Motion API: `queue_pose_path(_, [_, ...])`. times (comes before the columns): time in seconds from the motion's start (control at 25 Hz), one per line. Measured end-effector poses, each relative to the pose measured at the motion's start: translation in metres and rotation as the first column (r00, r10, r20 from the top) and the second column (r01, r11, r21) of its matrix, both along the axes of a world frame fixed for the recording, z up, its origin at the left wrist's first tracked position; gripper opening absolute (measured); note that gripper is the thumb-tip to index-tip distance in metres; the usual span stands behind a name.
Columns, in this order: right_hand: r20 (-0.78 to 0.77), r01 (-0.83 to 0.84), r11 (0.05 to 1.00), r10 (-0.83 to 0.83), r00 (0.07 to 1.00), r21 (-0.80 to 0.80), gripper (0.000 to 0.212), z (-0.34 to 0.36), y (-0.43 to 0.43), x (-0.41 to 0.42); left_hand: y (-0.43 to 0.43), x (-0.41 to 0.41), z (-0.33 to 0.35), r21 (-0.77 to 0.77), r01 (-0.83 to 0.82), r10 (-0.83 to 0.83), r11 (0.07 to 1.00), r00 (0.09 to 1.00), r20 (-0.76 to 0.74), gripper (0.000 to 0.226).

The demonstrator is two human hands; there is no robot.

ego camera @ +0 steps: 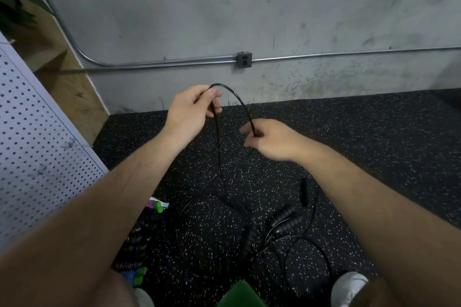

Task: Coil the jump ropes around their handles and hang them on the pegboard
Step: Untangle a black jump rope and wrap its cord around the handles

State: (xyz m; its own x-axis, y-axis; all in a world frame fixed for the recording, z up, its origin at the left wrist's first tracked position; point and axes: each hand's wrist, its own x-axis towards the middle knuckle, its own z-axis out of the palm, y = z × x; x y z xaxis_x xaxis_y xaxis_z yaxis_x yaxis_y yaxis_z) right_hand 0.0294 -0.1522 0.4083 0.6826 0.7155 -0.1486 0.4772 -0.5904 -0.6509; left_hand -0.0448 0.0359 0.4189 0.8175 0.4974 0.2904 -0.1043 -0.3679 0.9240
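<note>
1. a grey wall fills the top of the frame.
2. a black speckled floor covers the lower half.
3. a white pegboard runs along the left edge.
4. the left hand, at centre frame, pinches a thin black jump rope; the right hand, just lower right, curls round the same rope.
5. the jump rope arches between the hands, and one strand hangs from the left hand down to the floor.
6. other ropes with black handles lie tangled at lower centre.
7. a small outlet sits on the wall.
</note>
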Motion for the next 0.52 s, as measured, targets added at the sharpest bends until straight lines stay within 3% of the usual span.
queue_pose_path(0.16, [-0.032, -0.045, 0.991, 0.050, 0.998, 0.130, 0.034, -0.013, 0.023, -0.012, -0.015, -0.007, 0.022, -0.098, 0.080, -0.063, 0.992, 0.985, 0.162, 0.019])
queue_pose_path(0.32, [-0.096, -0.034, 0.992, 0.046, 0.994, 0.122, 0.015, -0.020, 0.027, -0.016, -0.013, -0.012, 0.023, -0.178, 0.121, -0.079, 0.977, 0.971, 0.225, 0.016])
queue_pose_path(0.4, [-0.089, 0.026, 0.985, -0.011, 0.996, 0.170, 0.020, -0.010, 0.025, -0.015, -0.005, -0.015, 0.016, -0.224, 0.148, -0.115, 0.963, 0.982, 0.152, 0.013])
queue_pose_path(0.52, [-0.071, 0.157, 0.922, -0.141, 0.988, 0.355, 0.022, 0.014, 0.022, -0.010, -0.001, -0.023, -0.008, -0.075, 0.260, -0.270, 0.963, 0.937, -0.219, 0.028])
